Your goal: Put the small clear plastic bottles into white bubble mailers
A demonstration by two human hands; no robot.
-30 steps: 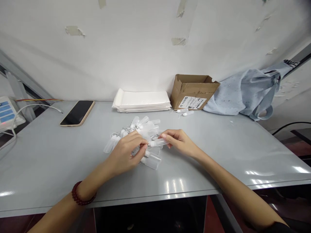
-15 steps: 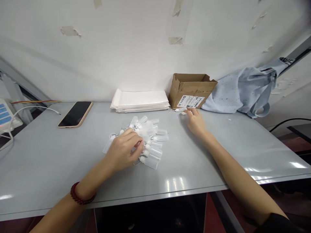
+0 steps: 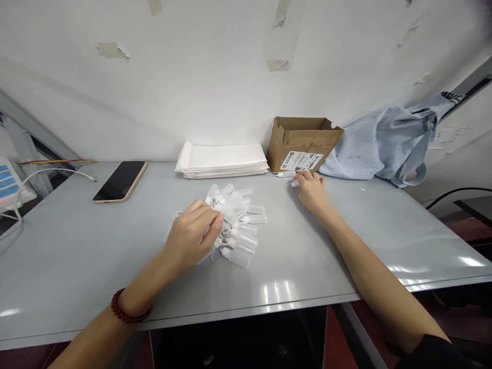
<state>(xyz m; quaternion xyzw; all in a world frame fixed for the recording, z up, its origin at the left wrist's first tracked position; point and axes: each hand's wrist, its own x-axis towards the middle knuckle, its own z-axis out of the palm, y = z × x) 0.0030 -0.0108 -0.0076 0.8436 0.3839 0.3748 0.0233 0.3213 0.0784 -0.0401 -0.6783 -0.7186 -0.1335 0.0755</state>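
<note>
A pile of small translucent plastic dropper bottles (image 3: 241, 240) with white caps and thin looped tails lies on the grey table. Over the pile's left side is my left hand (image 3: 192, 230), its fingers curled and thumb pressed in. Whatever those fingers hold, if anything, is hidden. My right hand (image 3: 311, 192) is farther back, in front of the cardboard box, with its fingers closed over a small white-capped bottle (image 3: 295, 183) on the table. Only the cap end and tail of that bottle show. Just behind it lies another dropper bottle (image 3: 285, 174), along the box's base.
The open cardboard box (image 3: 282, 148) stands against the wall beside a stack of white padded envelopes (image 3: 223, 159). At the right is a light blue cloth bag (image 3: 361, 154). A phone (image 3: 121, 180) and a white cable (image 3: 61, 169) lie at the left.
My right hand has shifted slightly right with the bottle, away from the other one by the box. My left hand has drawn back a little to the left, its fingers closing up.
</note>
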